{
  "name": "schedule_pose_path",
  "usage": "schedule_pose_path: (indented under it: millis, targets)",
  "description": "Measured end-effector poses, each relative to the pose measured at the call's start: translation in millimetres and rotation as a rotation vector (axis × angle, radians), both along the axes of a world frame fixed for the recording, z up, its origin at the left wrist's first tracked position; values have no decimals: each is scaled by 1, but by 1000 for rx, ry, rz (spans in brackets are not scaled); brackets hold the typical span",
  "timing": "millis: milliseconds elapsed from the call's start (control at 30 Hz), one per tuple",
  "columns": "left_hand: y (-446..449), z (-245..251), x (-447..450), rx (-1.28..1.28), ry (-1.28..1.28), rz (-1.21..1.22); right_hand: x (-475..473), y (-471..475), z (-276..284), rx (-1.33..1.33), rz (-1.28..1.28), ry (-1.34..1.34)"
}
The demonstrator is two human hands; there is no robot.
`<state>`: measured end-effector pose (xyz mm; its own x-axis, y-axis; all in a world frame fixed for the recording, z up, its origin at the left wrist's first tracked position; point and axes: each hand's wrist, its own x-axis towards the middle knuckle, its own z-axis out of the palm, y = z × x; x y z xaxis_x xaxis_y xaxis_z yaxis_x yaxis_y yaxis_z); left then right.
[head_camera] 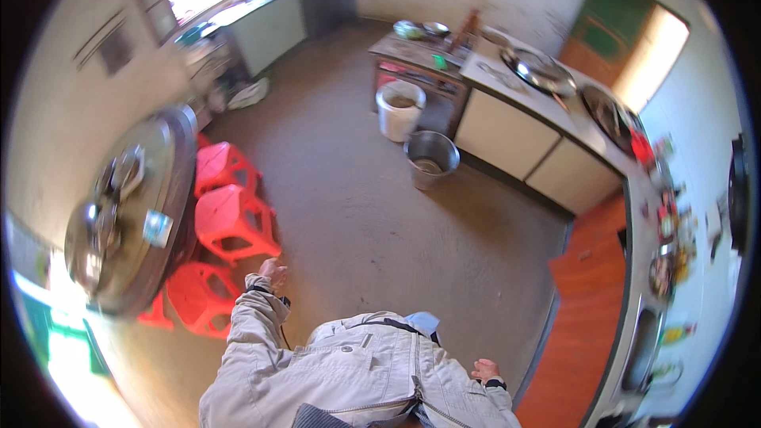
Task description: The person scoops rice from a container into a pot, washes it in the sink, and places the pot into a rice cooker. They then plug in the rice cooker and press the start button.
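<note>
My left hand (274, 274) is out at the left of my body, in a pale jacket sleeve, close to the red plastic stools (238, 220) beside the round table (172, 190). I see nothing held in it, though its fingers are blurred. Low on the right, my right hand (487, 370) hangs by my side with its fingers partly curled; no object shows in it. The brown floor (357, 214) lies before me. A white bucket (401, 112) and a metal bucket (431, 160) stand on it, by a low wooden table (416, 54).
Along the right runs a counter (547, 113) with large woks (541, 71), bottles and a sink (642, 348), over orange-red cabinet doors (585, 321). Dishes stand on the round table. At the back left, a cabinet (267, 30) and a white bag (250, 94) are below the window.
</note>
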<state>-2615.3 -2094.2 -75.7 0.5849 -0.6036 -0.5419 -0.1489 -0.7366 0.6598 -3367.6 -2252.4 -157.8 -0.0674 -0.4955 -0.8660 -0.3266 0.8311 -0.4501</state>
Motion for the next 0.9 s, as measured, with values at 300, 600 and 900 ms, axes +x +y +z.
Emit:
schedule_pose_path:
  millis: [300,600,900]
  targets:
    - [-265,-18,-17,-84,373,-209,-59,31,-101,-560,754,253]
    - [-360,-47,-89,107,329,-138,-157,-305,-33,-69,-101,-1072]
    - [-473,-49,-112,334,260,-41,21,-587,69,-544,233,-58]
